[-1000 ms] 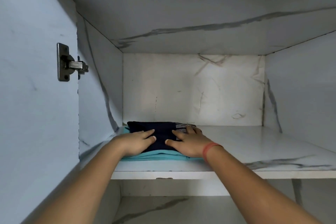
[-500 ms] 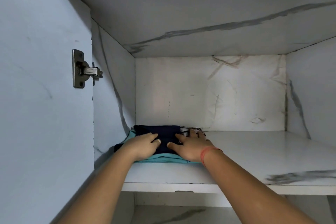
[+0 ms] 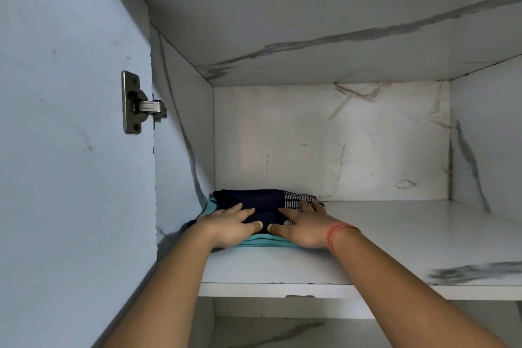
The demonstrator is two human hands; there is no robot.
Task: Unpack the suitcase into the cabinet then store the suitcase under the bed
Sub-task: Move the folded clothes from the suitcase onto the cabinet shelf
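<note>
A folded dark navy garment (image 3: 254, 200) with a white-striped patch lies on top of a folded teal garment (image 3: 265, 242), stacked at the left rear of the marble-patterned cabinet shelf (image 3: 395, 237). My left hand (image 3: 228, 224) rests flat on the left part of the navy garment, fingers straight. My right hand (image 3: 302, 224), with a red thread on the wrist, lies flat on the garment's right part. The suitcase is out of view.
The open cabinet door (image 3: 70, 150) with a metal hinge (image 3: 135, 103) stands close on the left. The shelf stretches bare to the right of the stack. A lower shelf (image 3: 282, 333) shows below the front edge.
The view has shifted so the shelf appears lower and further right. Both hands have stayed flat on the folded stack, pressed slightly deeper toward the left wall.
</note>
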